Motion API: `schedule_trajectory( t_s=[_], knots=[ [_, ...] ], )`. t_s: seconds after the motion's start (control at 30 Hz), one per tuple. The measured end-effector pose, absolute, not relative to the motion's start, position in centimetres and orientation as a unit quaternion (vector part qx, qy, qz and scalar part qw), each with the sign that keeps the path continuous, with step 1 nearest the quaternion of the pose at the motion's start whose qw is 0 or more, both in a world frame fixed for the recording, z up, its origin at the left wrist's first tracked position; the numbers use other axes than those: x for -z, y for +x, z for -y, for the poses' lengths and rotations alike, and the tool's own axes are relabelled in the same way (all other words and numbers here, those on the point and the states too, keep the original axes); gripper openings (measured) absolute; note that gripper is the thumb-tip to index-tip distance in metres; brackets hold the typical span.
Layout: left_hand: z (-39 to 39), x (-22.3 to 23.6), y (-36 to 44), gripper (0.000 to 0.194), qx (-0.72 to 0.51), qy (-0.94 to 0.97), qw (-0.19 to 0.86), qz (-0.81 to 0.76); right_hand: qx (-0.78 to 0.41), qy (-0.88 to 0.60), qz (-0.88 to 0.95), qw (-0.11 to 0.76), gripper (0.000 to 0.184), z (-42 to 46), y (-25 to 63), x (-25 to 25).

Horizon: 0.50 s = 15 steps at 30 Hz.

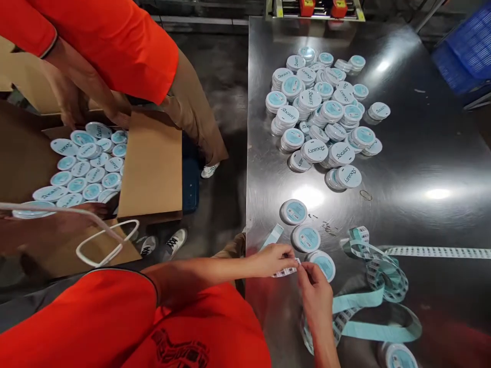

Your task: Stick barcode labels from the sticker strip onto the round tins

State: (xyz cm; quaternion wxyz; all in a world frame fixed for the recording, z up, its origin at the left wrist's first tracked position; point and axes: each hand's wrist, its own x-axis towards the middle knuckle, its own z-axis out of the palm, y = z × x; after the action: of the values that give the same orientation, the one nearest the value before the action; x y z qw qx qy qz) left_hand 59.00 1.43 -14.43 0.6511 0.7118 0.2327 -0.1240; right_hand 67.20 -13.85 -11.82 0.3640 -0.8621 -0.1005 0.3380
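Observation:
My left hand (271,259) is closed in a pinch on a strip of printed sticker labels (284,273), whose pale green backing (273,236) sticks out behind the hand. Fingertips of my right hand (317,290) are pinched at the strip's end, close to the left fingertips; the small label there is mostly hidden. Just beyond my hands three round white tubs with blue labels stand in a row: a far one (294,211), a middle one (306,238) and a near one (323,266) beside my right fingers.
A heap of similar tubs (322,110) covers the steel table's (414,153) far part. Label ribbon (387,281) lies in loops at right; a rubber band (366,195) is near the heap. At left, a co-worker's hands (69,110) reach into a cardboard box (151,163) of tubs.

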Motion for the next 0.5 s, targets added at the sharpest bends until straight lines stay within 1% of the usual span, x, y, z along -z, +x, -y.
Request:
schedule_trajectory(
  t_s=[0.1, 0.17, 0.23, 0.33, 0.43, 0.5],
  knots=[
    [-1.7, 15.8, 59.5, 0.025, 0.150, 0.747, 0.610, -0.218, -0.347, -0.861, 0.083, 0.362, 0.042, 13.5, 67.5, 12.6],
    [-1.8, 16.8, 60.0, 0.022, 0.160, 0.766, 0.587, -0.208, -0.352, -0.860, 0.077, 0.362, 0.043, 13.7, 68.3, 13.4],
    [-2.0, 17.4, 60.4, 0.022, 0.157, 0.788, 0.563, -0.195, -0.332, -0.870, 0.072, 0.358, 0.043, 14.0, 69.8, 14.1],
    [-2.1, 17.8, 60.9, 0.019, 0.128, 0.832, 0.521, -0.142, -0.300, -0.887, 0.058, 0.346, 0.044, 14.3, 73.2, 15.2],
    [-1.8, 18.4, 61.4, 0.011, 0.086, 0.869, 0.485, -0.046, -0.324, -0.888, 0.086, 0.314, 0.046, 13.9, 76.0, 15.9],
    [-1.4, 19.1, 61.6, 0.013, 0.057, 0.892, 0.448, 0.008, -0.347, -0.884, 0.116, 0.291, 0.044, 13.4, 76.9, 16.3]
  ],
)
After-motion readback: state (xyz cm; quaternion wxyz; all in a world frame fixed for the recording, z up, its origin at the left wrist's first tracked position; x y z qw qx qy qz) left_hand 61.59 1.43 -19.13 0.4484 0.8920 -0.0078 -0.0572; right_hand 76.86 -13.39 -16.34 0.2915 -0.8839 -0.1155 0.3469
